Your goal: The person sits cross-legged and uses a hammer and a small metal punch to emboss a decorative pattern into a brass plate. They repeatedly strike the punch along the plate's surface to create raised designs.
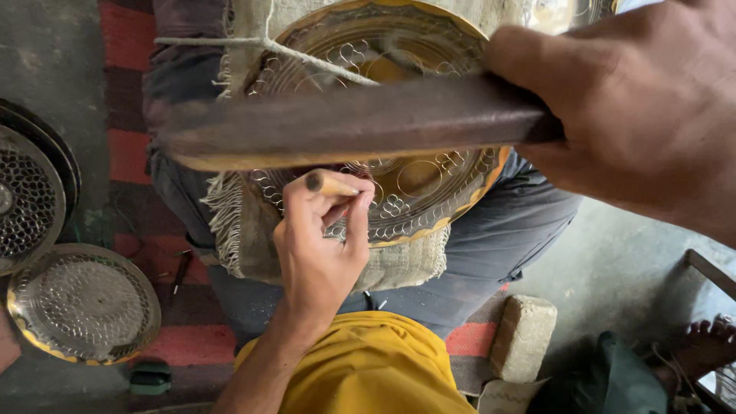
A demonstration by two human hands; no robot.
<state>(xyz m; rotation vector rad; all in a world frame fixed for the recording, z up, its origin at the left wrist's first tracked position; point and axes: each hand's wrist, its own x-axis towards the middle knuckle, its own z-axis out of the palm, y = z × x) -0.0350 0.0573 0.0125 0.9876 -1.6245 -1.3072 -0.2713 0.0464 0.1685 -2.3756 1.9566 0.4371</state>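
A round brass plate [426,186] with engraved loop patterns lies on a burlap cloth [402,268] over my lap. My left hand [320,249] pinches a short metal punch [325,182] with its tip on the plate's lower left part. My right hand [632,103] grips a long dark wooden beater [345,124], held level above the plate and close to the camera, blurred. A twisted string [310,59] runs across the plate's upper left.
Two perforated brass plates [83,303] [27,201] lie on the floor at the left, beside a red striped rug [126,153]. A small tool [182,271] rests on the rug. A stone block [523,337] sits at the lower right. Another person's foot [709,345] shows at the right edge.
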